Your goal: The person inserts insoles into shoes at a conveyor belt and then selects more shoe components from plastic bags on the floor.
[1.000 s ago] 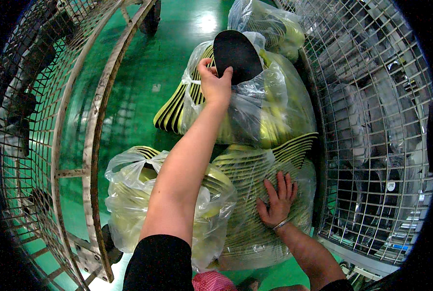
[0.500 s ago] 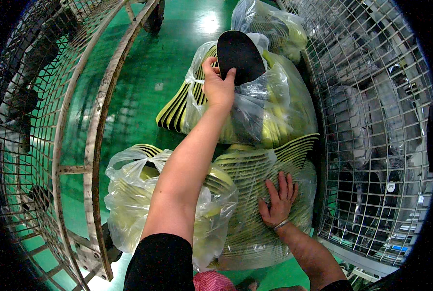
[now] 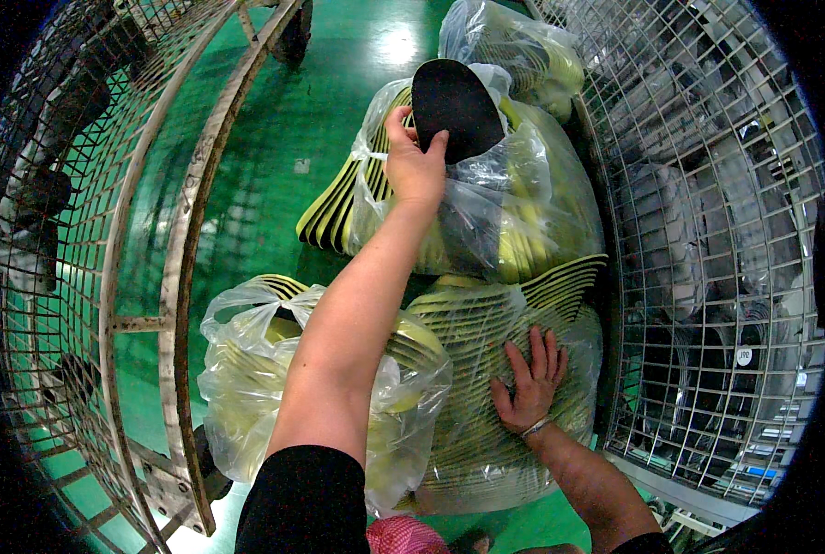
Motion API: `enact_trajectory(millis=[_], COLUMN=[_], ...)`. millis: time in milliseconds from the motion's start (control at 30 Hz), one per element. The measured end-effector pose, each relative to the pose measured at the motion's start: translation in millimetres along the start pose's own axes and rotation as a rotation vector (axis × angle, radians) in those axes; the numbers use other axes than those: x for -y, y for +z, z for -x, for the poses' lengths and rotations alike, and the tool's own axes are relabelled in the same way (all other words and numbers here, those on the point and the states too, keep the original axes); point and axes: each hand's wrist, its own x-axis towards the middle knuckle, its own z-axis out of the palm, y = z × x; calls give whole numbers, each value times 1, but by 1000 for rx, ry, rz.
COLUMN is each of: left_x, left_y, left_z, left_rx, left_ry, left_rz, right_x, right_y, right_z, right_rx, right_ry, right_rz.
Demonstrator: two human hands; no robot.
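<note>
My left hand (image 3: 416, 164) pinches a black shoe insole (image 3: 458, 109) between thumb and fingers. It is held over a clear plastic bag (image 3: 546, 175) packed with yellow-green and black insoles. Several of these insoles (image 3: 337, 205) fan out of that bag's left side. Nearer to me, my right hand (image 3: 529, 386) lies flat, fingers spread, on another clear bag (image 3: 486, 462) of stacked insoles. Beside it on the left, partly behind my left forearm, sits a knotted bag (image 3: 246, 406) of the same insoles.
A further bag of insoles (image 3: 523, 60) stands at the far end. On the right rises a wire mesh cage (image 3: 680, 369) with dark and plastic-wrapped goods behind it. A metal-framed mesh trolley (image 3: 183, 231) runs along the left. The floor (image 3: 255, 166) is green and glossy.
</note>
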Motion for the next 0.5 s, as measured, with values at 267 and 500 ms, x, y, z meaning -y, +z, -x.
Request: enact_trajectory(millis=[267, 500], left_x=[-4, -1], left_y=[-3, -3], left_z=[0, -2], left_rx=[13, 27], left_ry=[-6, -3], left_rz=[-52, -52], right_x=[-5, 0], right_y=[7, 1], right_z=[3, 0], right_rx=[-10, -7], right_ry=[-1, 0], right_rz=[3, -15])
